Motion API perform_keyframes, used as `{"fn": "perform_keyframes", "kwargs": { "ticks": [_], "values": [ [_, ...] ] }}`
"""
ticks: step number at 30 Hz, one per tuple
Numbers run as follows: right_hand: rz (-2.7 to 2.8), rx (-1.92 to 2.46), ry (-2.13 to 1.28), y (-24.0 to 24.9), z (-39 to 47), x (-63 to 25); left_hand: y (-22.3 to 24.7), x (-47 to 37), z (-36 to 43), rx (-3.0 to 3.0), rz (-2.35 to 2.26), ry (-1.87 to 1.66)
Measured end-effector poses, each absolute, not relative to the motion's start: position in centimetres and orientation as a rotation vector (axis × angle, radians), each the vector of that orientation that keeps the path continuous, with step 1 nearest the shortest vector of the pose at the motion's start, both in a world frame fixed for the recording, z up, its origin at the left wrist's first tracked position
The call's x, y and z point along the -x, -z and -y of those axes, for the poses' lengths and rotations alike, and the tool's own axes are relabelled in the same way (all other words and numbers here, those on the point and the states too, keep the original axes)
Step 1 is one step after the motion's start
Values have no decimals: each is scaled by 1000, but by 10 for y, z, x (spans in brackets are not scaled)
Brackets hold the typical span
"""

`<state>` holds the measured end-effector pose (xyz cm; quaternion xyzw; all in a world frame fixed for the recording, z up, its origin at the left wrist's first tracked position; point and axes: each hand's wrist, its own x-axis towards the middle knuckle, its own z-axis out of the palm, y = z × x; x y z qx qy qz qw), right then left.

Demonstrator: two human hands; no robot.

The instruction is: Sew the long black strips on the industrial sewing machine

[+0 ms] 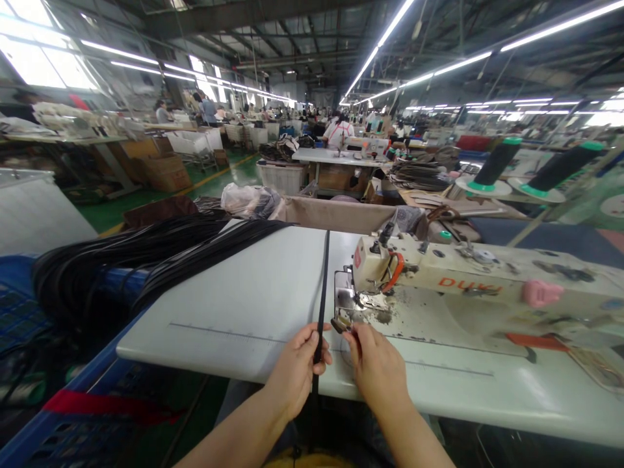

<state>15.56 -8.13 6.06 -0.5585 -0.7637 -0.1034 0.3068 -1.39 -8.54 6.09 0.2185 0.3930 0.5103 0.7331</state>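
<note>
A narrow black strap (324,286) runs lengthwise across the white sewing table (219,292) and drops over its front edge. My left hand (301,364) is closed round it near that edge, thumb and fingers pinching it. Just to the right, my right hand (377,364) is pinched shut at a small dark piece (337,325) whose kind I cannot make out. Both hands are close together, in front of the needle area of a sewing machine (439,279). A long bundle of black straps (195,250) lies over the table's left side.
A blue plastic basket (92,383) with a red strip (112,406) stands at the left. Two black thread cones (497,162) (560,170) rise behind the machine. A beige fabric-lined bin (336,214) borders the table's far edge. People work at other machines farther back.
</note>
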Motion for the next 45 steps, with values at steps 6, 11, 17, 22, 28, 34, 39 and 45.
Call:
{"fn": "perform_keyframes", "kwargs": {
  "ticks": [6,11,17,22,28,34,39,45],
  "values": [
    [1918,1619,-458,-64,85,-151,-56,21,82,-332,-779,-1008],
    [1903,1660,-585,-68,90,-147,-63,21,83,-353,-732,-948],
    [1936,1645,-508,-76,94,-145,-71,22,86,-391,-734,-912],
    [1971,1575,-408,-79,96,-144,-74,22,86,-391,-736,-912],
    [1966,1502,-362,-79,99,-145,-76,23,86,-402,-705,-894],
    [1680,1406,-878,-70,94,-144,-73,23,87,-428,-676,-862],
    [1377,1348,-1068,-67,88,-143,-66,21,87,-437,-697,-884],
    [1508,1431,-936,-72,90,-138,-61,15,88,-481,-743,-902]
  ]
}}
